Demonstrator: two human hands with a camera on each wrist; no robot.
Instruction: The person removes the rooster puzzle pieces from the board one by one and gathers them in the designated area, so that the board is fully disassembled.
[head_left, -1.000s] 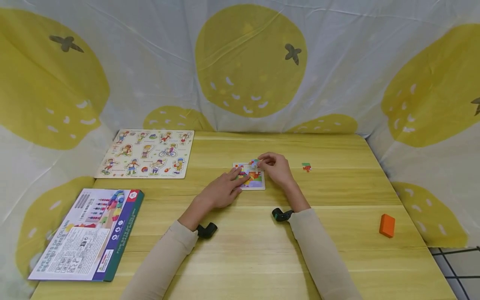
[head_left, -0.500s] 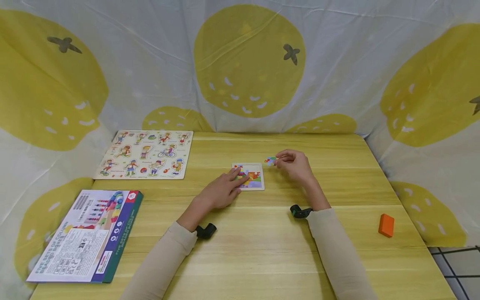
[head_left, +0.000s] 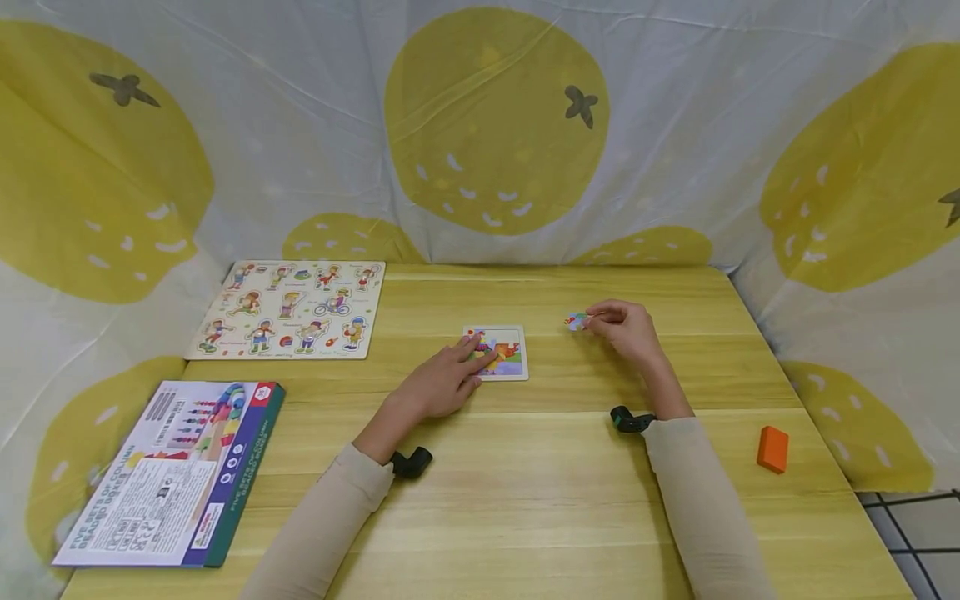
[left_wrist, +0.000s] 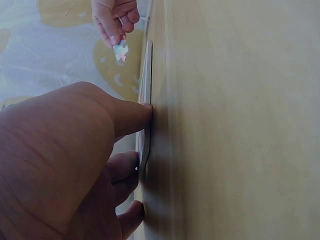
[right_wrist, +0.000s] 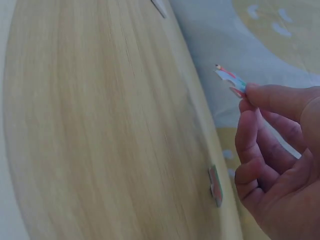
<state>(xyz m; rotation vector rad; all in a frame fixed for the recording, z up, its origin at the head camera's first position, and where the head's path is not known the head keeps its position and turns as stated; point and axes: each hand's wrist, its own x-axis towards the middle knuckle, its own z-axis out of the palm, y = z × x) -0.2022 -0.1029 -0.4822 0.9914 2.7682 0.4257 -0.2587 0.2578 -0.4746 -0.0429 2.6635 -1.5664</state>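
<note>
My left hand [head_left: 438, 382] rests on a small jigsaw puzzle board [head_left: 526, 354] with spread fingers. Its thumb [left_wrist: 132, 117] touches the board's edge in the left wrist view. Colourful pieces fill the board's lower part, and a pale strip is bare along the top; my fingers cover the left side. To the right of the board, my right hand [head_left: 628, 335] pinches a jigsaw piece [head_left: 576, 322] between thumb and fingertips, raised off the table. Another loose jigsaw piece [right_wrist: 215, 185] lies on the table in the right wrist view; the right hand hides it in the head view.
A wooden peg puzzle [head_left: 292, 308] with sports figures lies at the back left. In front of it is a flat beaded-boxes package [head_left: 161, 475]. An orange block [head_left: 772, 450] sits at the right. A lemon-print curtain [head_left: 495, 125] stands behind the wooden table [head_left: 517, 500].
My right hand has lifted the jigsaw piece away from the board's top edge and carried it right. The board's upper strip is now uncovered. My left hand has stayed in place.
</note>
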